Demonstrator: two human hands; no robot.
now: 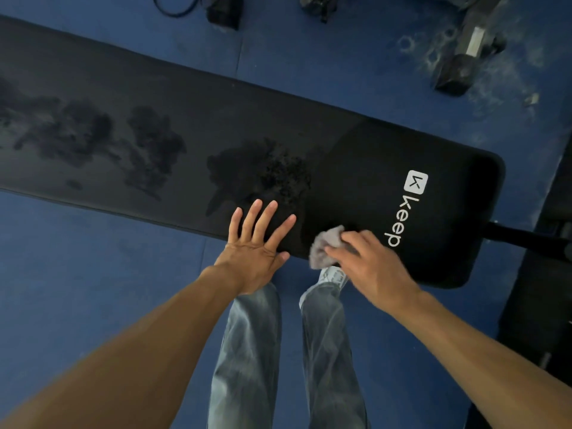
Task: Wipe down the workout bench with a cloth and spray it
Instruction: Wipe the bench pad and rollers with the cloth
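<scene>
The bench (356, 162) is braced by the left hand (258, 243), fingers spread flat; the cloth (325, 246), pinched by the right hand (373, 267), is best drawn firmly through the wet patches (253, 171).

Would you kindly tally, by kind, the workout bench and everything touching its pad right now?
workout bench: 1
cloth: 1
hands: 2 (left hand flat on the pad, right hand gripping the cloth)
Total: 4
</scene>
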